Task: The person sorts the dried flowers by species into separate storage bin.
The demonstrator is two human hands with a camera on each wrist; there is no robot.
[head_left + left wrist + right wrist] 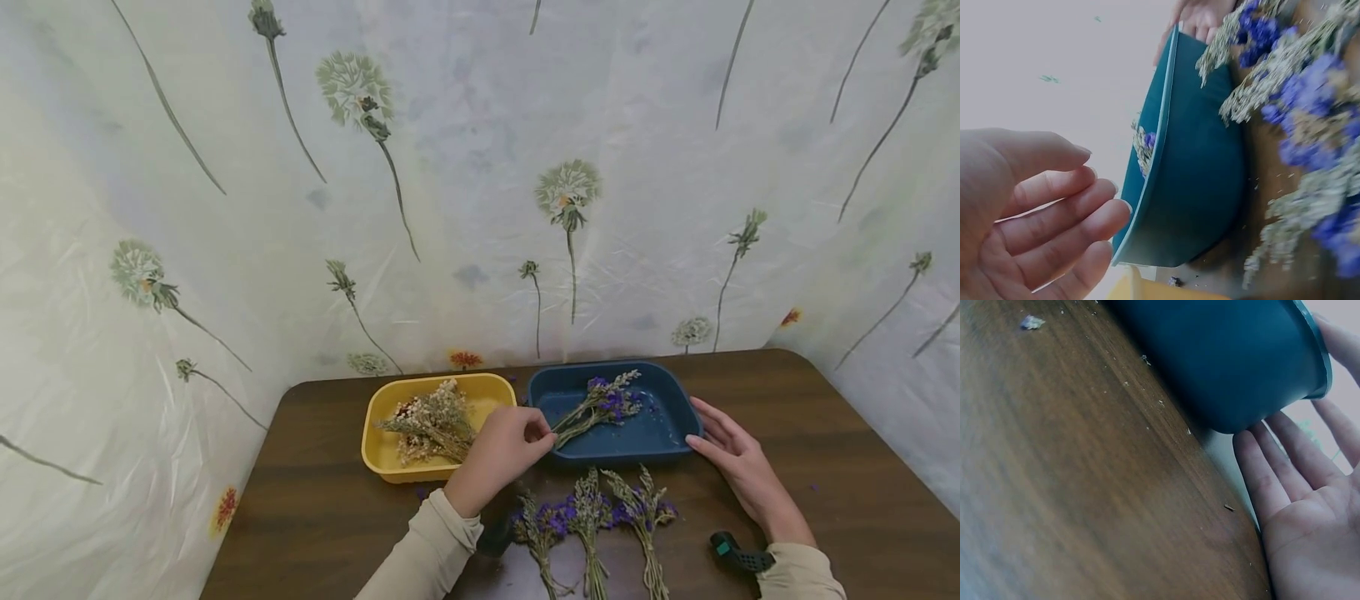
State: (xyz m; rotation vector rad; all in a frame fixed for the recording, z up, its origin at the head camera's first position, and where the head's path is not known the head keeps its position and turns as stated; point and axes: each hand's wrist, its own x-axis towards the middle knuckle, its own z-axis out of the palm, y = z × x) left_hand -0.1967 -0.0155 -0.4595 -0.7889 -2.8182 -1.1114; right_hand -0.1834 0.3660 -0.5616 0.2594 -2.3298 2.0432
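A blue tray (615, 454) holds a bundle of dried purple flowers (618, 400), its stems toward the near left corner. Over that corner is my left hand (504, 450), fingertips close to the stem ends. In the left wrist view the left hand (1054, 212) has its fingers loosely bent, with nothing between thumb and fingers. My right hand (738, 467) touches the tray's right end with extended fingers, the thumb by the near corner. The right wrist view shows those fingers (1266, 469) against the tray's outer wall (1229, 362).
To the left stands a yellow tray (372, 450) with dried pale flowers (431, 421). Three purple flower bundles (588, 525) lie in a row in front of the blue tray on the brown wooden table (315, 517). Small plant crumbs dot the table. A dandelion-patterned sheet (465, 208) hangs behind.
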